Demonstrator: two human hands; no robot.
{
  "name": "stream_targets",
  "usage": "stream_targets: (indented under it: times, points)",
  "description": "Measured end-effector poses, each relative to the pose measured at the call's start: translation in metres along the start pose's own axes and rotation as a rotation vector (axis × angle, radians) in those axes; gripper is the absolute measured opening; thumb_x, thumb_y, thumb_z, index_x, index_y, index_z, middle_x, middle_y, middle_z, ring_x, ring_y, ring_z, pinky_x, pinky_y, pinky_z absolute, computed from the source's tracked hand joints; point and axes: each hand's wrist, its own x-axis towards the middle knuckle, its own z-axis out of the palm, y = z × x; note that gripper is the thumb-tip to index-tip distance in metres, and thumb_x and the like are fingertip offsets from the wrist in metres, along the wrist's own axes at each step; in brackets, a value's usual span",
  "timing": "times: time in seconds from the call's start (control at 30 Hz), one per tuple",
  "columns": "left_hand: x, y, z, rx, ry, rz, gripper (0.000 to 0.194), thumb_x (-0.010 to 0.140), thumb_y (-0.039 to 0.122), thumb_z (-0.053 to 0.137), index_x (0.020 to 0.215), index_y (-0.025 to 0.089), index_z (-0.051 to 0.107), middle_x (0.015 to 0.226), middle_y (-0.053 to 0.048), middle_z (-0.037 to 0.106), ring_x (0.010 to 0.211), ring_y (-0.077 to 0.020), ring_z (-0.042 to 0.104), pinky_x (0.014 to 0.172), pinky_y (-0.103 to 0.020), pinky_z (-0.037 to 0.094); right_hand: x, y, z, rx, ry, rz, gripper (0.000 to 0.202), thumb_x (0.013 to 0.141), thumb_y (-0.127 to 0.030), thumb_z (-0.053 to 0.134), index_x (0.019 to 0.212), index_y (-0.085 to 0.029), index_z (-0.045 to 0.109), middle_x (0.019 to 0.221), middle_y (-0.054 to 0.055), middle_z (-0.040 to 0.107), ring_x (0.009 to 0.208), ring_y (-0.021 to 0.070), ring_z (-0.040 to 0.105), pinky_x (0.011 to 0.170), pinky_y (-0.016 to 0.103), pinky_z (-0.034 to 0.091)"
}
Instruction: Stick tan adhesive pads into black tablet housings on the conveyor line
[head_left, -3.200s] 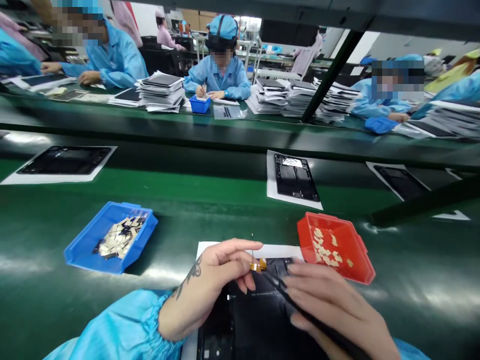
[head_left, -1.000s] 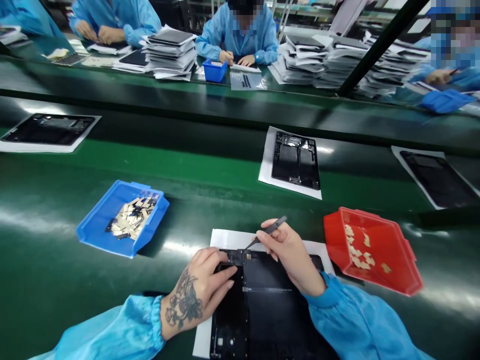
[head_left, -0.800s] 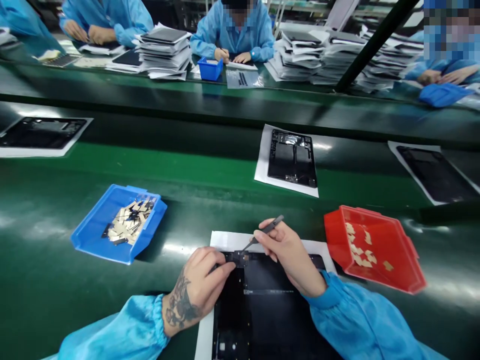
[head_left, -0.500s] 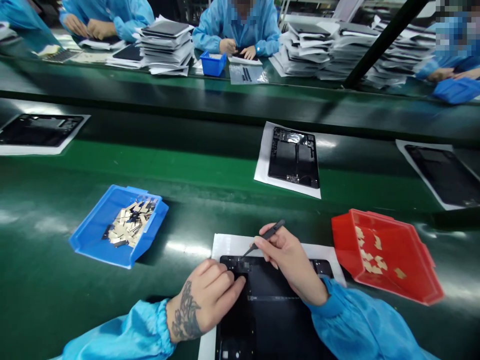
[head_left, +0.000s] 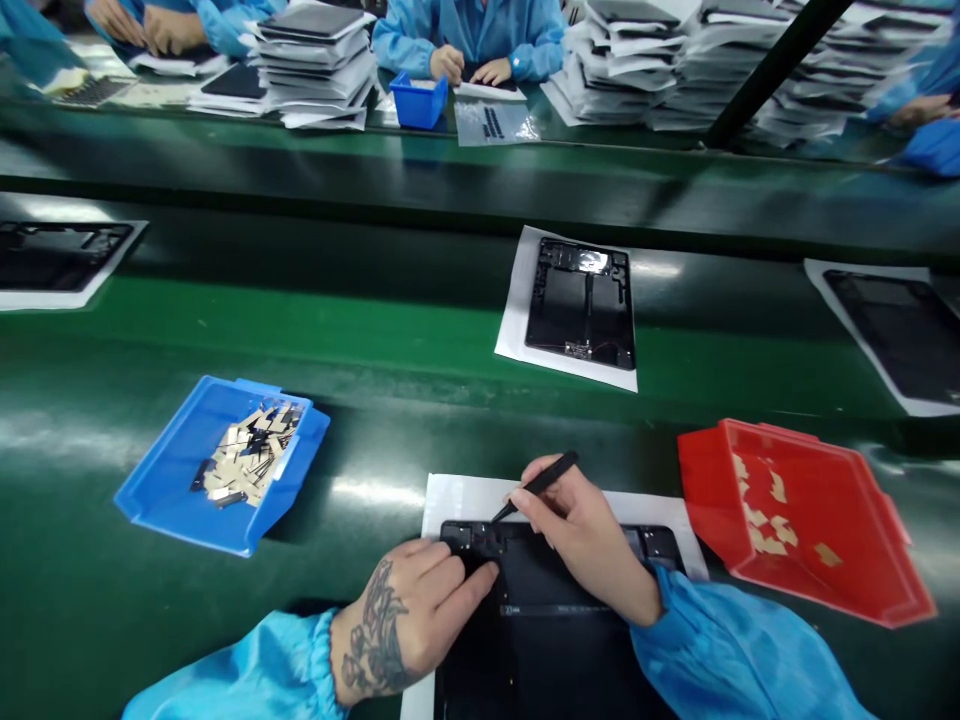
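Two bare hands work over a black tablet-like device [head_left: 562, 660], which lies on a white sheet [head_left: 457, 493] at the near edge of the green surface [head_left: 360, 420]. The right hand [head_left: 589, 540] grasps a slim black pointed tool [head_left: 553, 473] between its fingers, slanted so that its tip comes down at the device's far edge, toward the left corner. The left hand [head_left: 412, 620], tattooed on its back, rests with curled fingers on that same corner, just beside the tip; whether those fingers pinch anything cannot be told.

Left of the hands sits a blue bin [head_left: 169, 470] with a heap of small pale and dark pieces [head_left: 251, 455]. To the right, near the sheet's corner, a red bin [head_left: 847, 500] holds a few cream-coloured scraps [head_left: 769, 530]. Farther off, another opened device [head_left: 581, 305] lies on its own white paper, well apart from the hands. Beyond it, a co-worker in a blue smock [head_left: 472, 40] sits between stacks of papered panels [head_left: 319, 65], behind a small blue box [head_left: 418, 103].
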Motion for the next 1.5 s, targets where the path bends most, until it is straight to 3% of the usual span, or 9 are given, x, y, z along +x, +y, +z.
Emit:
stream_targets:
  times: [0.27,0.97,1.2,1.5]
  points:
    - [0.0025,0.0021,-0.0038,-0.020,-0.010,-0.006,0.024,0.082,0.007,0.052,0.105,0.006,0.060,0.065,-0.004,0.056,0.057,-0.0167,0.050,0.047,-0.030,0.042,-0.0012,0.0026,0.0018,-0.019,-0.023,-0.006,0.016,0.087,-0.033,0.058,0.092,-0.021,0.050,0.070,-0.003,0.053,0.061,0.0103,0.050,0.056,0.023,0.041]
    - [0.0041,0.0030,-0.0026,0.013,0.017,-0.057,0.019,0.083,0.008,0.052,0.101,0.007,0.061,0.063,-0.003,0.055,0.055,-0.0157,0.049,0.048,-0.030,0.039,-0.0037,-0.0013,0.0066,-0.089,0.057,-0.033,0.017,0.086,-0.035,0.059,0.090,-0.020,0.052,0.066,-0.003,0.054,0.058,0.0114,0.052,0.053,0.022,0.041]
    - [0.0017,0.0041,-0.0027,-0.001,0.008,-0.135,0.026,0.085,0.011,0.052,0.110,0.007,0.058,0.070,-0.005,0.057,0.060,-0.0161,0.052,0.051,-0.030,0.042,-0.0052,0.0010,0.0080,-0.086,0.070,-0.036,0.017,0.086,-0.034,0.060,0.091,-0.020,0.052,0.068,-0.002,0.056,0.059,0.0117,0.053,0.055,0.023,0.043]
    - [0.0035,0.0066,0.0011,0.168,-0.040,-0.216,0.033,0.085,0.022,0.051,0.114,0.006,0.058,0.072,-0.006,0.056,0.059,-0.0194,0.054,0.048,-0.034,0.046,-0.0053,-0.0019,0.0077,-0.098,0.064,-0.036,0.016,0.086,-0.035,0.059,0.090,-0.021,0.052,0.070,-0.001,0.057,0.061,0.0131,0.056,0.057,0.024,0.045]
